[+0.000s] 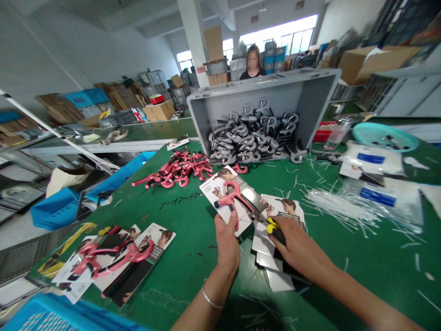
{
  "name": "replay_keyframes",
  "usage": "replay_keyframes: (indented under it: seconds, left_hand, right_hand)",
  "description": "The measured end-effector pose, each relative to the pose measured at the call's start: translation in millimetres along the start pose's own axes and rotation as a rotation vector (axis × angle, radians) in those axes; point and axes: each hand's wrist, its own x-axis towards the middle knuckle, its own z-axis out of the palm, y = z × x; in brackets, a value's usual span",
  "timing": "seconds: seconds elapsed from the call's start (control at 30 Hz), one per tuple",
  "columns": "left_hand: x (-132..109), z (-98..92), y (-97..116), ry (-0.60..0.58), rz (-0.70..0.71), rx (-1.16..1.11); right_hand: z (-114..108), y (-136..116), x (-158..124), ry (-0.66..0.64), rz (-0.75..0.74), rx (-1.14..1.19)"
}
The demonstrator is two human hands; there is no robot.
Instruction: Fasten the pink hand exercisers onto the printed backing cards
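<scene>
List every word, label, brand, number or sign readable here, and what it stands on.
"2", apparently, begins the black handwriting on the green tabletop; the rest is unclear.
White rectangular cardboard package in the left hand: print too small.
Stacked white cardboard cards by the right hand: too small.
White cardboard cards at left: too small.
Blue rectangular labels on plastic bags: too blurred.
Reddish sign on the white pillar: too small.
</scene>
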Motion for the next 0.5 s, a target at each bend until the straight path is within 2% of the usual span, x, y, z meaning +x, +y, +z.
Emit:
replay_keyframes:
  seconds: [0.13, 0.23, 0.37, 0.5]
  left_hand:
    - [-5, 3.7, -2, 0.037, 0.061, 0.028]
    - [-9, 6.9, -2, 0.013, 0.09, 0.052]
    - [-12, 7.4, 0, -0.025, 0.092, 0.056]
    - [-15, 4.8, 1, -0.045, 0.081, 0.041]
  right_hand:
    - [14, -13, -7, -0.002, 0.025, 0.027]
    - [22, -20, -8, 0.012, 0.054, 0.061]
    - [23, -26, -7, 0.001, 0.113, 0.12]
    - [18, -27, -5, -0.064, 0.157, 0.159]
